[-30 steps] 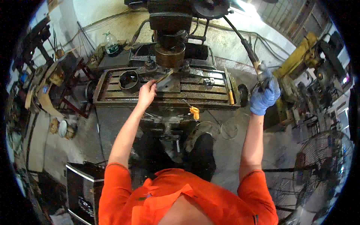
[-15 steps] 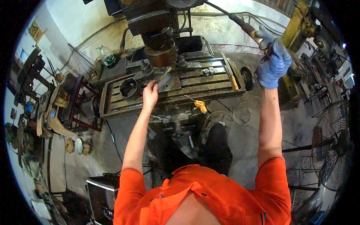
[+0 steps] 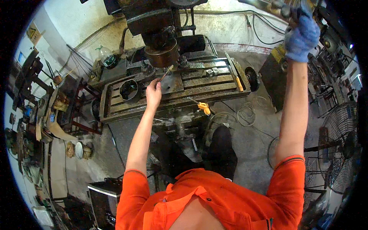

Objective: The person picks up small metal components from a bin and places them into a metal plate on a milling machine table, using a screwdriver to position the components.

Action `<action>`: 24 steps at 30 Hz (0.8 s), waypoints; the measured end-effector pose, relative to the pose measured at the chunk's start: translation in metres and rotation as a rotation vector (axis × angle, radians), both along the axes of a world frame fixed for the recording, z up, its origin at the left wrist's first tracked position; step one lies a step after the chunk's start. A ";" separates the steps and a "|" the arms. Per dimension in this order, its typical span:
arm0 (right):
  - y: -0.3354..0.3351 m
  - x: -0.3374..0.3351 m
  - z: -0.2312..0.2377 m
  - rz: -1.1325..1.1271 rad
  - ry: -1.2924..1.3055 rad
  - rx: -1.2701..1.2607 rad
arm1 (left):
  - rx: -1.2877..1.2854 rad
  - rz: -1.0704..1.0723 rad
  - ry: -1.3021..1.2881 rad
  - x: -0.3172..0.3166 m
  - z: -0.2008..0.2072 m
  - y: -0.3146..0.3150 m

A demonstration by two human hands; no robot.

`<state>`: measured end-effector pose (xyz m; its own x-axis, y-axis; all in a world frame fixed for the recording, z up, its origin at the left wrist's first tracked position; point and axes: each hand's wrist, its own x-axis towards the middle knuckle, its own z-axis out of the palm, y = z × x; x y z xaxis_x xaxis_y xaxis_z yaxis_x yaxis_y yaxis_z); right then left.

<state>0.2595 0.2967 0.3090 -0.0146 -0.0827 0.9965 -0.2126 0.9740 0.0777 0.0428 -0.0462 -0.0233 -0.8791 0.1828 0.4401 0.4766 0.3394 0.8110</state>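
Observation:
My bare left hand (image 3: 154, 92) is closed round a thin brush (image 3: 165, 74), its pale tip pointing up beside the round cutter head (image 3: 161, 55) of a milling machine. Beneath the brush lies a flat grey metal plate (image 3: 172, 85) on the slotted machine table (image 3: 199, 89). Left of this hand, a dark round pot (image 3: 130, 91) of black liquid stands on the table. My right hand (image 3: 303, 40), in a blue-grey glove, is raised at the upper right. Its fingers wrap the end of a thick bar (image 3: 264, 5) that runs out of the picture; its kind is unclear.
A yellow-handled tool (image 3: 239, 83) lies on the table's right end. A yellow crank handle (image 3: 204, 108) juts from the front edge. A coiled cable (image 3: 246, 114) lies on the floor; a large fan (image 3: 339, 147) stands at right. A plastic bottle (image 3: 108, 58) stands behind left.
My gloved right hand has moved up and to the right, the bar swinging with it. The brush in my left hand has shifted slightly left and up.

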 end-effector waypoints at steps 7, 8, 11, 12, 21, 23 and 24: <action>-0.009 -0.029 0.081 0.807 -0.119 -0.453 | -0.027 0.208 -0.037 0.007 0.015 -0.009; -0.009 -0.032 0.089 0.774 -0.116 -0.422 | -0.031 0.237 -0.041 0.009 0.019 -0.013; -0.025 -0.038 0.096 0.726 -0.038 -0.361 | -0.088 0.173 -0.062 0.011 0.019 -0.037; 0.011 -0.037 0.099 0.983 -0.141 -0.505 | -0.096 0.124 -0.042 0.013 0.020 -0.042; -0.070 0.023 -0.189 0.458 -0.533 -0.849 | -0.481 0.468 0.306 0.007 0.036 -0.145; -0.088 0.027 -0.263 0.475 -0.845 -1.212 | -0.632 0.487 0.269 0.000 0.032 -0.155; -0.081 0.027 -0.304 0.392 -1.061 -1.117 | -0.695 0.449 0.207 0.003 0.035 -0.151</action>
<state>0.2861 0.2154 0.0053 -0.8673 0.4859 0.1078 0.0567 0.3116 -0.9485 0.0462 -0.1970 0.0115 -0.8469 0.1241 0.5171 0.2936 0.9199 0.2600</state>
